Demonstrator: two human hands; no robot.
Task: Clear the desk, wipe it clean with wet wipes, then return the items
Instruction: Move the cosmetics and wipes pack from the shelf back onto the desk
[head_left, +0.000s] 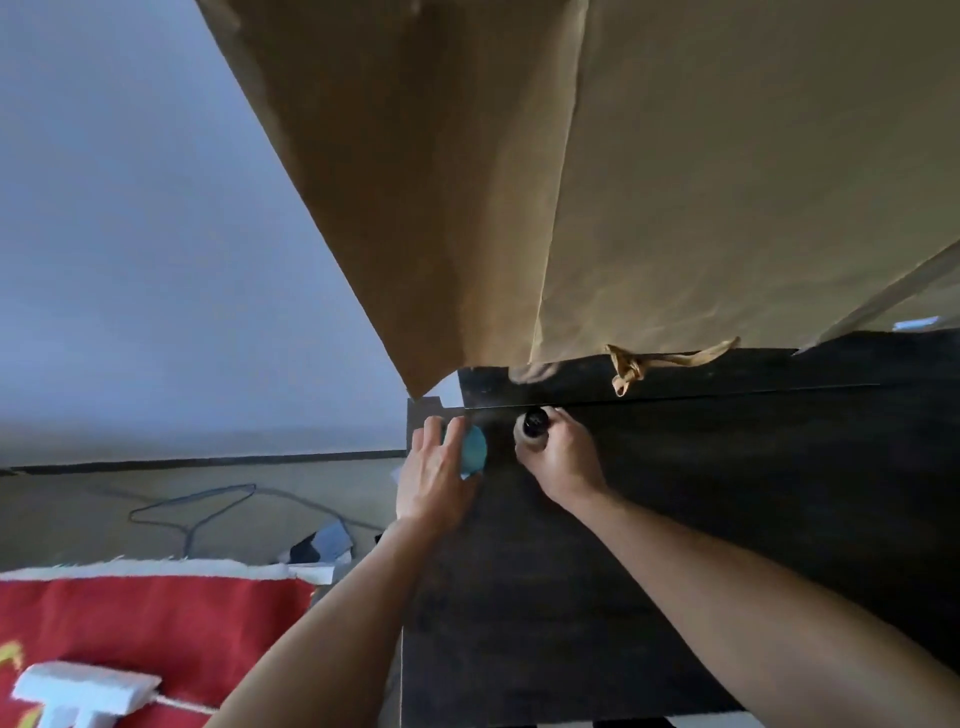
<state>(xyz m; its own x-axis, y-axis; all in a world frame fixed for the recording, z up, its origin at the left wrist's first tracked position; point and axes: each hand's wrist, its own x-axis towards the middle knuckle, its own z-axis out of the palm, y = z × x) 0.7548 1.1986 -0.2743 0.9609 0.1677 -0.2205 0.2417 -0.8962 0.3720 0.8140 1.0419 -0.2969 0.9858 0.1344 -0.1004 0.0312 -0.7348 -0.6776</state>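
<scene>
On the counter (571, 597), my right grip (563, 457) wraps an upright bottle (532, 426); just left, my left grip (434, 473) lies flat on a teal item (474, 447)

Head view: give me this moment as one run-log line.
left hand flat on teal object | right hand grips black-capped bottle | both at dark desk far-left corner | tan curtain hangs above

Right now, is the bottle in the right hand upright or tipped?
Upright: the bottle stands on the desk, dark top upward, the right hand gripping its body.
</scene>
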